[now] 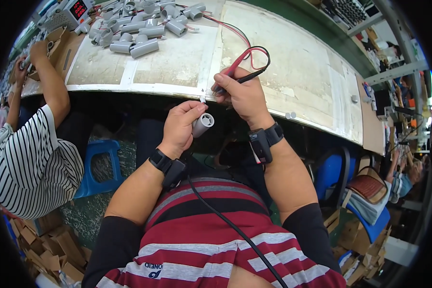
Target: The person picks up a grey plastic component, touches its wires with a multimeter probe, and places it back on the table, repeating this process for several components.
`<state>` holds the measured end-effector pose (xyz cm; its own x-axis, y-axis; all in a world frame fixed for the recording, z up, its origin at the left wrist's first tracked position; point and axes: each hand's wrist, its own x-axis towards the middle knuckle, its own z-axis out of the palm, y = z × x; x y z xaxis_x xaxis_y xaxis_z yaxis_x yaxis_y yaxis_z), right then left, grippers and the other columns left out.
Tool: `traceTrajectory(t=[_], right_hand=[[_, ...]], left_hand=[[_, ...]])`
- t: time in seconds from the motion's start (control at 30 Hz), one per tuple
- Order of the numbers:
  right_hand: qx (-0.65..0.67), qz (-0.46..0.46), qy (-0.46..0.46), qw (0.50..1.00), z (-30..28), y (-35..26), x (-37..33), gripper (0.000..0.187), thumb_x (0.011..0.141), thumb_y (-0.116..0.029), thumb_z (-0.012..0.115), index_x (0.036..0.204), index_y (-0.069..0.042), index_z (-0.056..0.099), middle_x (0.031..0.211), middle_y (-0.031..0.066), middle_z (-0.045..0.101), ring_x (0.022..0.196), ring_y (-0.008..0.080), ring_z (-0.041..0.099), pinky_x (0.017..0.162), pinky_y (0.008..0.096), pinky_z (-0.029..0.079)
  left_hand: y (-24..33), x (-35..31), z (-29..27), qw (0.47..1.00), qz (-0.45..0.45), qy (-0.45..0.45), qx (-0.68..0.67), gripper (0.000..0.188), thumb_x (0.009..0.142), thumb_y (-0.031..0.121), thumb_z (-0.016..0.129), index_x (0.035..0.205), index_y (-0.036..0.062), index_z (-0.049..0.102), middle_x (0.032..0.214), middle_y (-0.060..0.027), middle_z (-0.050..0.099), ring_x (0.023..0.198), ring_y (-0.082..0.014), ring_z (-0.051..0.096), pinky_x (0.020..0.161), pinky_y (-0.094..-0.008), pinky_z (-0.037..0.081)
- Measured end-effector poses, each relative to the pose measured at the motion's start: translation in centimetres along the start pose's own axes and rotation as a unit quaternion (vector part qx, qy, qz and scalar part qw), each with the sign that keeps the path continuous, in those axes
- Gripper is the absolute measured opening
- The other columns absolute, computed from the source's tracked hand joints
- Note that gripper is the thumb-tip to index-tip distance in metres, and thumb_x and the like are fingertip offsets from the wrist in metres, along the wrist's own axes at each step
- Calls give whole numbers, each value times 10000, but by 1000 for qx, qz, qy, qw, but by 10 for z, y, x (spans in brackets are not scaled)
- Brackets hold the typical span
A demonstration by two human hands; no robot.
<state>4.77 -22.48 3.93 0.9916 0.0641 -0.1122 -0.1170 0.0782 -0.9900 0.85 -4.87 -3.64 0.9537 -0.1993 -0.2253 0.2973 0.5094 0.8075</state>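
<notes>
My left hand [181,124] is closed round a grey plastic cylindrical housing [203,125] whose open round end, with slots inside, faces up. Thumb and finger also pinch a small white piece [203,100] just above it, at the table's front edge. Close by on the right, my right hand [243,94] grips a red test probe [238,60] and a black test probe [255,74] together, tips pointing toward the left hand. Whether the tips touch the white piece I cannot tell. Red and black leads [233,28] run from the probes back across the table.
Several grey housings [144,47] lie heaped at the table's back left, beside a meter with a red display [78,8]. Left of me a person in a striped shirt [33,158] works over a cardboard box [62,53]. Small grey caps [291,115] sit along the front edge at right.
</notes>
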Motion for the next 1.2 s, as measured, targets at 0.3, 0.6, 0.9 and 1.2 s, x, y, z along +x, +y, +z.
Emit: traceTrajectory(t=[0.3,0.6,0.9,1.2], right_hand=[[-6,-2,-14,1000,8,-2,11,165,946,-180,714,980,-24,671,811,54,696,647,105,631,583,228,520],[9,-11,-40,999,28,-3,20,174,947,-184,715,989,-21,671,815,57,699,627,101,625,572,231,521],[-20,-17,-35,999,50,6,21,183,947,-190,717,968,-13,676,800,55,699,632,93,633,569,222,518],[-50,-34,-10,998,54,9,18,183,949,-190,714,960,-10,684,803,58,705,644,94,642,557,214,509]], left_hand=[[-5,1,-11,1000,-3,13,-9,133,966,105,644,1017,-7,693,871,-44,689,792,-113,633,743,-240,503],[-3,2,-17,970,-36,-3,-240,133,986,137,610,1011,14,654,867,-55,669,758,-158,643,704,-297,534],[4,1,-12,969,-37,65,-234,135,985,136,611,1009,10,656,887,-60,679,784,-162,651,722,-303,537],[4,0,0,981,43,128,-141,135,967,109,655,1002,-15,694,925,-43,697,803,-94,617,760,-236,494]])
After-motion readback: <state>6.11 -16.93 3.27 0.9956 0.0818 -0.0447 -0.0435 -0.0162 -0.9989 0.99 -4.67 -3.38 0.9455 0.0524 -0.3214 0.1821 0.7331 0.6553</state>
